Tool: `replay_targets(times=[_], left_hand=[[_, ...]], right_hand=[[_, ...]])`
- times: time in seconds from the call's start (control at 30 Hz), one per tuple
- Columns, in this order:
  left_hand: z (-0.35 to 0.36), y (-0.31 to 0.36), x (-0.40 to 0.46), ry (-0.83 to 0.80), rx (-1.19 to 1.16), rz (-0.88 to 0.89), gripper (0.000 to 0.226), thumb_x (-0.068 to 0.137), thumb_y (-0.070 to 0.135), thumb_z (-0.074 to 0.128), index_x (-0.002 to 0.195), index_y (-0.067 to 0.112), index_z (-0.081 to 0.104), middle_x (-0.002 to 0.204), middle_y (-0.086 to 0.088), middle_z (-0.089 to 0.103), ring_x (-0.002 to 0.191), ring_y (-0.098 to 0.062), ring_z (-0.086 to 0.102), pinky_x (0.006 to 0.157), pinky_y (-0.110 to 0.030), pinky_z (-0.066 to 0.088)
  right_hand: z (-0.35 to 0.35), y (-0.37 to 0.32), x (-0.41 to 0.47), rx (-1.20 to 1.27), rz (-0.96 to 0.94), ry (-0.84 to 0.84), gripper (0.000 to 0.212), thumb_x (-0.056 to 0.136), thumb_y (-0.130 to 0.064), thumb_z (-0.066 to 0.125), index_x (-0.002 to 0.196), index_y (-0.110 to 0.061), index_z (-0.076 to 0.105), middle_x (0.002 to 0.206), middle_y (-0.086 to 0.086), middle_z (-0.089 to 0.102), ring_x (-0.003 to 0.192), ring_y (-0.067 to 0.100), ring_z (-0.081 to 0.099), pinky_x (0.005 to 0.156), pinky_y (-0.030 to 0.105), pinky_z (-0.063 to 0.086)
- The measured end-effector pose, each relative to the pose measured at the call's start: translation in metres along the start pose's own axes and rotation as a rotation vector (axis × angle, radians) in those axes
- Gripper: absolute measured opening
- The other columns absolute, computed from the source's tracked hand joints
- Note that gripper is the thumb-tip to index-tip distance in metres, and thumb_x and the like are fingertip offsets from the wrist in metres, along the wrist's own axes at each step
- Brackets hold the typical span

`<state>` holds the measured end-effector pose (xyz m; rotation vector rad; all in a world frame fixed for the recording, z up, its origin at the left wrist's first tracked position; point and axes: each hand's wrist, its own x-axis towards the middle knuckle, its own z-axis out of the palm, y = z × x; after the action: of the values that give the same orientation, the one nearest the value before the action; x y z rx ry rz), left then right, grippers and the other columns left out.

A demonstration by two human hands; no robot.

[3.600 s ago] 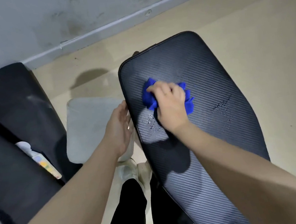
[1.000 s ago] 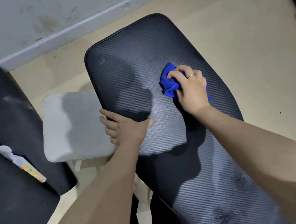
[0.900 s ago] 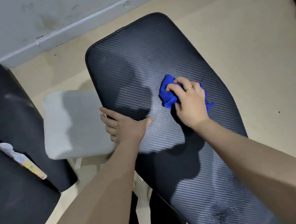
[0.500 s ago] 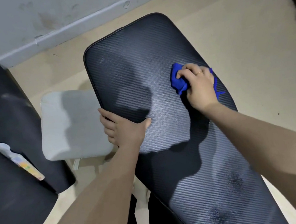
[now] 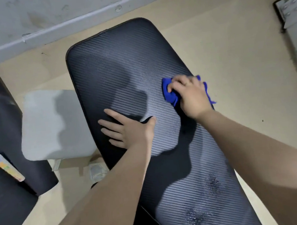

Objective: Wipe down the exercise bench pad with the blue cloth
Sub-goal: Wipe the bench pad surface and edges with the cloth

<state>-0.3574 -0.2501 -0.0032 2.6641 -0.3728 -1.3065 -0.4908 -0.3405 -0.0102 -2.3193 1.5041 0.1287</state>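
The right hand [image 5: 192, 96] is gripping the bunched blue cloth [image 5: 169, 93], fingers curled over it, and pressing it against the bench pad [image 5: 120, 60] at the pad's right edge. The left hand [image 5: 127, 131] is lying flat on the pad's left side, fingers spread. Two wet patches [image 5: 195, 219] are showing on the near end.

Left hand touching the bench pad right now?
Touching. Head view: left hand lies flat, fingers spread, on the bench pad, no gap visible.
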Motion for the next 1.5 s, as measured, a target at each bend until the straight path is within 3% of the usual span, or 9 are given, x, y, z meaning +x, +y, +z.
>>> replay_targets(times=[0.17, 0.3, 0.6, 0.93, 1.1, 1.2, 1.3, 1.43, 1.5], left_hand=[[0.009, 0.002, 0.003, -0.018, 0.066, -0.025, 0.145, 0.055, 0.060, 0.079, 0.145, 0.017, -0.027, 0.152, -0.016, -0.033, 0.144, -0.032, -0.023, 0.117, -0.049, -0.005], [0.011, 0.005, 0.002, 0.002, 0.087, -0.026, 0.150, 0.052, 0.058, 0.082, 0.145, 0.014, -0.028, 0.151, -0.019, -0.033, 0.143, -0.035, -0.024, 0.116, -0.052, -0.005], [0.019, 0.003, 0.009, 0.030, 0.102, -0.013, 0.149, 0.053, 0.055, 0.083, 0.144, 0.013, -0.028, 0.151, -0.020, -0.033, 0.143, -0.036, -0.024, 0.115, -0.054, -0.005], [0.018, 0.002, 0.008, 0.027, 0.097, 0.013, 0.149, 0.054, 0.054, 0.083, 0.144, 0.011, -0.028, 0.150, -0.022, -0.034, 0.142, -0.038, -0.025, 0.113, -0.057, -0.005], [0.022, -0.002, 0.011, 0.034, 0.093, 0.047, 0.149, 0.054, 0.054, 0.082, 0.144, 0.012, -0.029, 0.150, -0.022, -0.035, 0.142, -0.038, -0.025, 0.113, -0.058, -0.006], [0.021, -0.003, 0.010, 0.052, 0.076, 0.060, 0.147, 0.054, 0.055, 0.082, 0.145, 0.012, -0.026, 0.151, -0.021, -0.033, 0.142, -0.037, -0.024, 0.113, -0.058, -0.006], [0.018, -0.012, 0.007, 0.078, 0.132, 0.094, 0.142, 0.056, 0.064, 0.075, 0.147, 0.014, -0.021, 0.154, -0.019, -0.027, 0.145, -0.036, -0.016, 0.114, -0.057, 0.001], [0.006, -0.017, 0.001, 0.070, 0.135, 0.129, 0.112, 0.075, 0.064, 0.057, 0.150, 0.020, -0.013, 0.157, -0.014, -0.021, 0.146, -0.034, -0.009, 0.114, -0.053, 0.003], [-0.004, -0.017, 0.000, 0.020, 0.115, 0.119, 0.095, 0.083, 0.058, 0.049, 0.151, 0.023, -0.008, 0.158, -0.011, -0.019, 0.145, -0.033, -0.009, 0.115, -0.051, 0.002]], right_hand=[[0.000, 0.009, 0.003, 0.164, 0.162, 0.135, 0.052, 0.063, 0.010, 0.040, 0.101, -0.018, 0.061, 0.122, 0.003, 0.054, 0.105, 0.035, 0.044, 0.092, 0.040, 0.032], [0.021, 0.000, -0.052, 0.182, 0.127, 0.056, 0.049, 0.054, 0.001, 0.038, 0.093, -0.017, 0.062, 0.113, 0.005, 0.056, 0.100, 0.033, 0.045, 0.094, 0.044, 0.029], [-0.002, 0.023, 0.021, 0.257, 0.266, 0.186, 0.043, 0.065, 0.009, 0.039, 0.093, -0.017, 0.059, 0.118, 0.001, 0.052, 0.106, 0.030, 0.039, 0.091, 0.038, 0.026], [0.020, 0.019, -0.041, 0.181, -0.070, 0.012, 0.040, 0.058, 0.002, 0.041, 0.088, -0.015, 0.061, 0.113, 0.007, 0.056, 0.101, 0.030, 0.042, 0.087, 0.039, 0.024], [0.010, 0.047, -0.009, 0.239, 0.208, 0.234, 0.053, 0.061, 0.004, 0.036, 0.101, -0.017, 0.062, 0.121, 0.008, 0.052, 0.105, 0.036, 0.042, 0.092, 0.048, 0.036], [0.024, 0.019, -0.031, 0.176, 0.275, 0.213, 0.053, 0.068, 0.002, 0.051, 0.114, -0.021, 0.060, 0.128, 0.012, 0.047, 0.107, 0.037, 0.043, 0.092, 0.045, 0.033], [0.041, -0.019, -0.071, 0.141, 0.140, 0.092, 0.056, 0.070, -0.011, 0.059, 0.124, -0.024, 0.056, 0.129, 0.019, 0.048, 0.107, 0.040, 0.047, 0.088, 0.050, 0.038], [0.033, -0.019, -0.075, 0.085, -0.114, -0.020, 0.061, 0.067, -0.005, 0.068, 0.123, -0.026, 0.058, 0.126, 0.018, 0.053, 0.102, 0.041, 0.051, 0.083, 0.051, 0.041], [0.022, -0.010, -0.060, 0.017, -0.079, 0.016, 0.057, 0.072, -0.008, 0.065, 0.124, -0.030, 0.057, 0.129, 0.014, 0.051, 0.105, 0.040, 0.049, 0.083, 0.047, 0.041]])
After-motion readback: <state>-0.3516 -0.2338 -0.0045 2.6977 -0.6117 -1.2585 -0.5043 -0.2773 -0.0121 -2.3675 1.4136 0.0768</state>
